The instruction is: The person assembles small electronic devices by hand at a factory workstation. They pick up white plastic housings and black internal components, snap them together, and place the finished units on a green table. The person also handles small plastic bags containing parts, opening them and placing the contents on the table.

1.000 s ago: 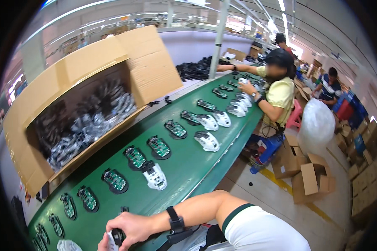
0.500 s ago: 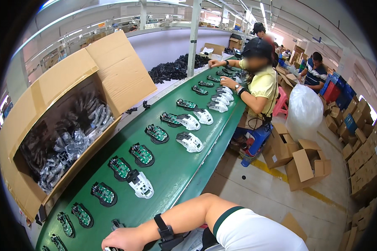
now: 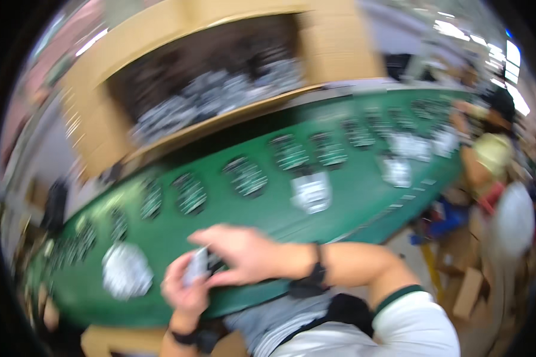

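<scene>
1. The left hand (image 3: 184, 293) is now seen; the part (image 3: 196, 268) is clamped by it and the right hand (image 3: 244, 254).
2. Above the belt's (image 3: 351, 199) near side, the part is apparently steadied two-handed.

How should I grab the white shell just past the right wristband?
Probably pinch the white shell across its left and right sides, the right hand coming from the near end: nothing crowds those sides, while a circuit board sits close by its far end.
</scene>
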`<state>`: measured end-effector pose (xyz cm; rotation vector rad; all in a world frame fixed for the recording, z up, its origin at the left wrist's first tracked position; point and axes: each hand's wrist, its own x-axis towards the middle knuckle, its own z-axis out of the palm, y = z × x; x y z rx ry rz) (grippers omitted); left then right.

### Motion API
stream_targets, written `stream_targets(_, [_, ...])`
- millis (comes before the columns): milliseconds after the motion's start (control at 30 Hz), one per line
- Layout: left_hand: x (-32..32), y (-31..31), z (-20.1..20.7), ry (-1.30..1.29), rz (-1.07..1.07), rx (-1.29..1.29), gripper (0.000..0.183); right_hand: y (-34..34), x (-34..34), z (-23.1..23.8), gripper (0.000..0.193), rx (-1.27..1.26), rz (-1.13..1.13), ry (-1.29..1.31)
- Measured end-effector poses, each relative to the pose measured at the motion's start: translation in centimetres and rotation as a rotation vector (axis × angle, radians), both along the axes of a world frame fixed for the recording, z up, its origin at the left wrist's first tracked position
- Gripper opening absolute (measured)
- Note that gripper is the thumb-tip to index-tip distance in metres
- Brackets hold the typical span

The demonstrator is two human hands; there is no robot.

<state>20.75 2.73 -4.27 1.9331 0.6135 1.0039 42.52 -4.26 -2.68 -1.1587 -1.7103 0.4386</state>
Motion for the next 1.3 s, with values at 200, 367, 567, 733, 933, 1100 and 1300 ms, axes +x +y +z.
stream_targets(200, [0.9,-1.7,1.7,-0.105,-0.056,-0.287,0.042,-2.0,-1.1,2.3,0.080,0.001,-0.112,-0.150])
stream_targets(367, [1.3,-2.6,2.3,-0.214,-0.089,-0.367,0.040,-1.5,0.0,1.5,0.080,0.040,0.006,-0.063])
stream_targets(567, [1.4,-2.5,2.7,-0.185,-0.004,-0.303,0.034,-0.9,0.6,1.0,0.079,-0.005,0.112,0.121])
stream_targets(733, [0.8,-2.3,2.3,-0.194,0.002,-0.320,0.031,-0.7,0.2,1.3,0.074,-0.024,0.096,0.100])
stream_targets(933, [1.0,-2.1,2.5,-0.244,-0.012,-0.410,0.030,-0.6,-0.4,1.4,0.073,-0.096,0.096,0.146])
stream_targets(1100, [1.1,-2.4,3.6,-0.284,-0.015,-0.507,0.030,-0.3,-0.5,1.1,0.077,-0.129,0.138,0.223])
stream_targets(1300, [0.1,-2.3,3.7,-0.045,-0.044,-0.309,0.031,-0.4,-0.8,1.5,0.076,-0.483,0.169,0.396])
